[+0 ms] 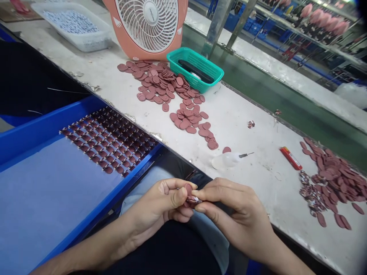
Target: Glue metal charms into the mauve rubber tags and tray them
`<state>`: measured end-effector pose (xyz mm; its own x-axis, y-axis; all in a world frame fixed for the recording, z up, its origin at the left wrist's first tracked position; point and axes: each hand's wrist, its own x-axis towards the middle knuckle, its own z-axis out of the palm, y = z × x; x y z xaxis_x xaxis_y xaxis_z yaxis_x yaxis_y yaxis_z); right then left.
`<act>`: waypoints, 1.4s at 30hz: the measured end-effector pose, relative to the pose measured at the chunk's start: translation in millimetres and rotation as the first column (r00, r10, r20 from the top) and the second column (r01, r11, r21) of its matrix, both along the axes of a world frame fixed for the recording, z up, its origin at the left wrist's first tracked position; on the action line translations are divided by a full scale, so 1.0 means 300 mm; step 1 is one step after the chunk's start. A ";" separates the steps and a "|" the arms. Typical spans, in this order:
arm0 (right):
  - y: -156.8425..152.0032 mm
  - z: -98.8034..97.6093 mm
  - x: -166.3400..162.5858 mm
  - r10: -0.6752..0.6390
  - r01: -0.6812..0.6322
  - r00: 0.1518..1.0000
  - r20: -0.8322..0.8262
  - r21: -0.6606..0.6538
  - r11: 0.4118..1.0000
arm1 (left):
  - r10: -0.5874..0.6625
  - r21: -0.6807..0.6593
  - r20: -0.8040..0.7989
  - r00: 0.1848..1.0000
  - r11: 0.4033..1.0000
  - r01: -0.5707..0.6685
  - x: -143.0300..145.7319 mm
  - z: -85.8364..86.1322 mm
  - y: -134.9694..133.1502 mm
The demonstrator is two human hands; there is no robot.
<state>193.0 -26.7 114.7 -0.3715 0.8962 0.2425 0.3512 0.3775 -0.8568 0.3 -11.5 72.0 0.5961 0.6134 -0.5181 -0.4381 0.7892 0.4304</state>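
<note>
- The left hand (pixel 163 206) and the right hand (pixel 232 215) meet over the lap, just short of the table's near edge; both are closed in a narrow pinch on one reddish oval piece (pixel 188 190); its long axis runs away from the person, rounded end up towards the table; fingertips hide its lower part.
- A blue tray (pixel 86 110) lies to the left, its wall just beside the left forearm; rows of dark pieces (pixel 110 139) fill its far corner.
- Beyond the hands the worn white table (pixel 243 110) runs left to right; a squeeze bottle (pixel 226 160) lies on its side, nozzle pointing right, bare surface around it; a red lighter (pixel 290 157) lies further right, near a heap of ovals (pixel 335 177).
- Farther off, a second spread of ovals (pixel 169 89) reaches a green basket (pixel 174 61); a fan (pixel 149 23) and a white bin (pixel 86 42) stand behind; a green belt (pixel 286 103) follows the table's far edge, racks beyond.
</note>
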 end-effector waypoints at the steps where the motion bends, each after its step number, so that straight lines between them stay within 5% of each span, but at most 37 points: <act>1: 0.000 0.001 0.000 -0.005 0.005 1.000 0.004 -0.012 1.000 | -0.006 -0.003 -0.010 1.000 1.000 0.006 0.000 -0.001 0.001; 9: -0.004 0.018 0.000 -0.014 0.015 0.996 0.085 -0.014 1.000 | -0.056 -0.004 0.002 0.998 0.998 0.056 -0.011 -0.003 0.014; 24: -0.008 -0.026 -0.019 -0.056 0.058 0.998 -0.031 0.068 0.996 | -0.026 -0.053 -0.045 0.999 0.998 0.023 -0.011 -0.009 0.010; 42: 0.022 -0.002 -0.016 -0.129 0.117 0.984 -0.119 -0.099 0.988 | -0.097 0.039 -0.011 0.995 0.994 0.097 -0.003 -0.023 0.039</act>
